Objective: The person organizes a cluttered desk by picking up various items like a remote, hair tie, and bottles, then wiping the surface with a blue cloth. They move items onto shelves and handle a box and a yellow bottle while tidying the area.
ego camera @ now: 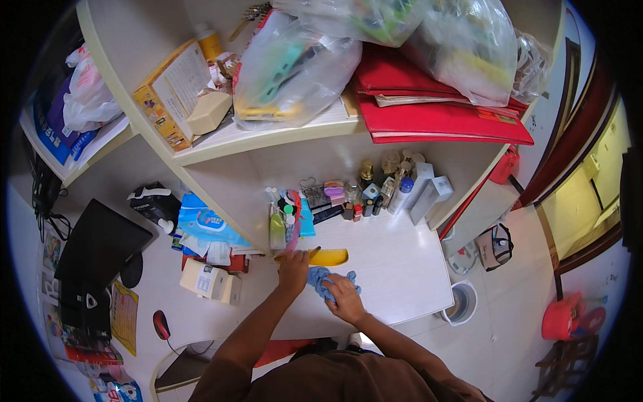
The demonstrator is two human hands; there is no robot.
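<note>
My left hand (294, 271) is closed around some slim items by the desk's shelf upright; a yellow comb (329, 257) sticks out to its right, and a pink strip (293, 240) rises above its fingers. What lies inside the fist is partly hidden. Just right of it, my right hand (344, 296) presses a crumpled blue cloth (319, 282) on the white desktop (397, 266). Behind my left hand stand a green tube (277, 228), a light blue tube (307, 218) and other small containers.
Cosmetic bottles (366, 173) and tall boxes (424, 201) crowd the compartment's back. Red folders (442, 118) overhang from the shelf above. Soap-like cream boxes (203, 279), a mouse (161, 325) and a monitor (100, 243) are at left. A white bucket (462, 301) stands on the floor beyond the desk's right edge.
</note>
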